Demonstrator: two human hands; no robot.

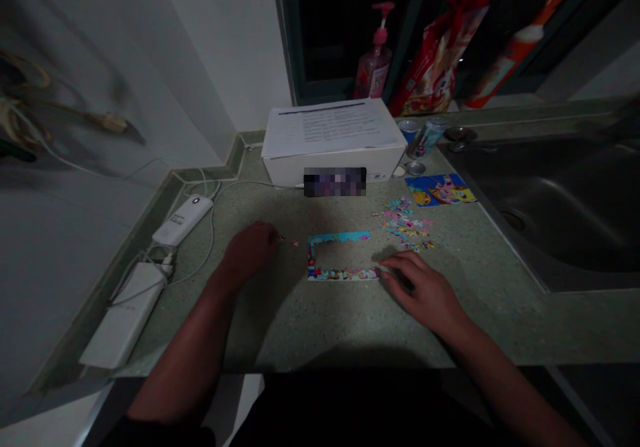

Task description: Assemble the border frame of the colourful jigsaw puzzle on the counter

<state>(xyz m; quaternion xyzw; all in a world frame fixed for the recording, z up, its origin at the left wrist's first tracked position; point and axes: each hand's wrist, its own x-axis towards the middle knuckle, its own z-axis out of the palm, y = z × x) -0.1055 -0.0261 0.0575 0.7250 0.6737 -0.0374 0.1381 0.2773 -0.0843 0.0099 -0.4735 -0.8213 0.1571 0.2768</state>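
A partly joined jigsaw puzzle (340,237) lies on the counter, with a blue top edge, a left side and a multicoloured bottom edge around a bare middle. My right hand (425,290) is at its lower right end, thumb and forefinger pinched around a small puzzle piece (379,273). To the left, my left hand (251,250) rests on the counter with curled fingers; what they hold, if anything, is hidden. A small loose piece (295,242) lies between that hand and the puzzle. Many loose puzzle pieces (403,220) are scattered beyond my right hand.
Behind the puzzle stands a white box (285,167) with a printed sheet (330,127) on top. A colourful picture card (441,189) lies beside the sink (565,200). Cans (427,138) stand behind it. White power banks (127,313) and cables line the left side.
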